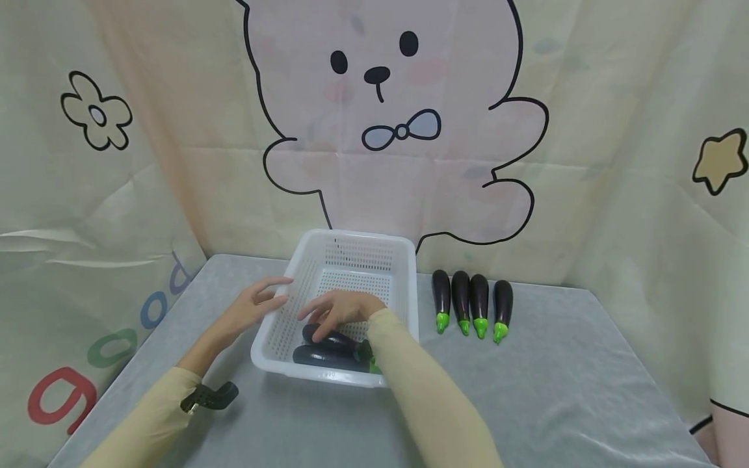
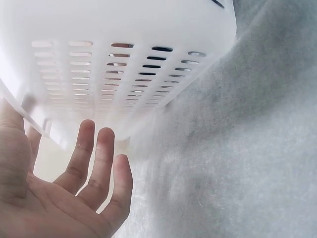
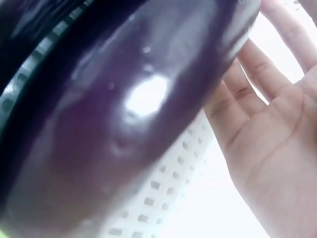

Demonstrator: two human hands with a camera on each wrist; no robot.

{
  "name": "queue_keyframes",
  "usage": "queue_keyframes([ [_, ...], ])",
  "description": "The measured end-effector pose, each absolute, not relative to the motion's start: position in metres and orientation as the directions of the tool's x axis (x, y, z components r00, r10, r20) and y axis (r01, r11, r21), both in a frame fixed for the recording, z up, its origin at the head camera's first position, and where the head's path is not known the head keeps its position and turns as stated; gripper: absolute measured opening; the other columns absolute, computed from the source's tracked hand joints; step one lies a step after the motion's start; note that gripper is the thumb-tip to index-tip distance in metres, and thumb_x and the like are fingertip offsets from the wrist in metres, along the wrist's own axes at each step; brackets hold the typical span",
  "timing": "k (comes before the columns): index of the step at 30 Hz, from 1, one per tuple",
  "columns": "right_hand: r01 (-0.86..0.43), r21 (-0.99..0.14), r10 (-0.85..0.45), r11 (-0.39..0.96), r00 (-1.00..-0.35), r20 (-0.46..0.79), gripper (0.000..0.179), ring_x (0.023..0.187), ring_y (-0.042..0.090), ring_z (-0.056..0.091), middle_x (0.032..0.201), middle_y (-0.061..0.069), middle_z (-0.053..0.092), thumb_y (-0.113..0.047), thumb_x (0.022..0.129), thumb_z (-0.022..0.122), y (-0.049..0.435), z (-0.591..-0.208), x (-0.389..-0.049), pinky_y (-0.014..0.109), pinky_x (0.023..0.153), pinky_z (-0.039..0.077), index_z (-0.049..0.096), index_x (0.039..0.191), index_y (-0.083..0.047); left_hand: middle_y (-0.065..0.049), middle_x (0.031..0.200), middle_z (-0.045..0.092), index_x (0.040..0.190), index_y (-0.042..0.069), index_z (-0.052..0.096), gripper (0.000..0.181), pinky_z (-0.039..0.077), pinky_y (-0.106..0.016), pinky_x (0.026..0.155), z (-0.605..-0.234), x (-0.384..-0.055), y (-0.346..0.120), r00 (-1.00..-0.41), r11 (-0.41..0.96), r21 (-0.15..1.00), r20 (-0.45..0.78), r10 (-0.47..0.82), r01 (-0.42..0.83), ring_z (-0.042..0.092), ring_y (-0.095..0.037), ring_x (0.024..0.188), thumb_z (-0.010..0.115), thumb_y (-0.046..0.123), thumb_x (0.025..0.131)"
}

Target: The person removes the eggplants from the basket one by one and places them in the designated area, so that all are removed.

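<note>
A white perforated plastic basket [image 1: 409, 292] stands at the middle of the table, tilted in outline toward me. My left hand [image 1: 257, 305] touches its left rim, the other fingers [image 2: 101, 148] extended outside the wall. Inside the basket, my right hand [image 1: 342, 309] pinches the blunt end of a dark purple eggplant [image 1: 345, 340], thumb on the near side and fingers beyond it. That eggplant [image 3: 119, 109] fills much of the right wrist view and partly hides the fingertips. Beside it, nearer me, a second eggplant [image 1: 324, 357] lies along the basket's front wall.
To the right of the basket, several eggplants [image 1: 461, 299] lie in a row, green stems toward me. A grey cloth covers the table [image 1: 556, 390]. A printed curtain [image 1: 585, 130] hangs behind and at both sides.
</note>
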State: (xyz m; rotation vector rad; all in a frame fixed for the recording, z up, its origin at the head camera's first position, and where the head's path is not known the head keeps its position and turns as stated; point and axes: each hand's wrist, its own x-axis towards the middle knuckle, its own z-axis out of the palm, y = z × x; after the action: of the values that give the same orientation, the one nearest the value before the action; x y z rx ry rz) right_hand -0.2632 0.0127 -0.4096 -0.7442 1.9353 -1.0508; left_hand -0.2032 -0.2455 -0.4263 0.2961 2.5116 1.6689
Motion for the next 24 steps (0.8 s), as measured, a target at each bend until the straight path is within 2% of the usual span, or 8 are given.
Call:
queue_keyframes([
  [7, -0.121, -0.860, -0.775, 0.495, -0.509, -0.375, 0.056, 0.119, 0.017, 0.056, 0.132, -0.005, 0.061, -0.020, 0.079, 0.088, 0.0136, -0.4094, -0.2618, 0.057, 0.105, 0.040, 0.070, 0.131, -0.026, -0.022, 0.152, 0.043, 0.151, 0.020, 0.046, 0.058, 0.053, -0.056, 0.088, -0.4262, -0.2030, -0.2444, -0.975, 0.369, 0.924, 0.014, 0.222, 0.097, 0.053, -0.048, 0.126, 0.066, 0.038, 0.100],
  [14, -0.130, -0.879, -0.791, 0.458, -0.510, -0.337, 0.051, 0.118, 0.013, 0.057, 0.130, -0.011, 0.062, -0.021, 0.082, 0.085, 0.0156, -0.4120, -0.2658, 0.049, 0.105, 0.042, 0.071, 0.130, -0.021, -0.019, 0.154, 0.041, 0.152, 0.021, 0.045, 0.059, 0.053, -0.057, 0.090, -0.4255, -0.2025, -0.2443, -0.976, 0.368, 0.926, 0.006, 0.219, 0.088, 0.051, -0.048, 0.128, 0.066, 0.040, 0.100],
  [19, -0.106, -0.881, -0.769, 0.461, -0.543, -0.337, 0.051, 0.117, 0.015, 0.057, 0.130, -0.011, 0.062, -0.023, 0.081, 0.085, 0.0180, -0.4085, -0.2648, 0.049, 0.103, 0.045, 0.070, 0.131, -0.023, -0.020, 0.153, 0.042, 0.152, 0.021, 0.045, 0.058, 0.053, -0.056, 0.089, -0.4249, -0.2026, -0.2441, -0.975, 0.365, 0.927, 0.005, 0.222, 0.088, 0.053, -0.047, 0.126, 0.066, 0.039, 0.100],
  [24, -0.059, -0.897, -0.767, 0.439, -0.544, -0.339, 0.050, 0.117, 0.016, 0.058, 0.129, -0.008, 0.062, -0.020, 0.083, 0.084, 0.0185, -0.4066, -0.2666, 0.051, 0.100, 0.047, 0.070, 0.131, -0.020, -0.020, 0.153, 0.042, 0.152, 0.021, 0.045, 0.059, 0.053, -0.055, 0.089, -0.4248, -0.2027, -0.2437, -0.976, 0.380, 0.921, 0.004, 0.218, 0.089, 0.053, -0.047, 0.126, 0.065, 0.040, 0.100],
])
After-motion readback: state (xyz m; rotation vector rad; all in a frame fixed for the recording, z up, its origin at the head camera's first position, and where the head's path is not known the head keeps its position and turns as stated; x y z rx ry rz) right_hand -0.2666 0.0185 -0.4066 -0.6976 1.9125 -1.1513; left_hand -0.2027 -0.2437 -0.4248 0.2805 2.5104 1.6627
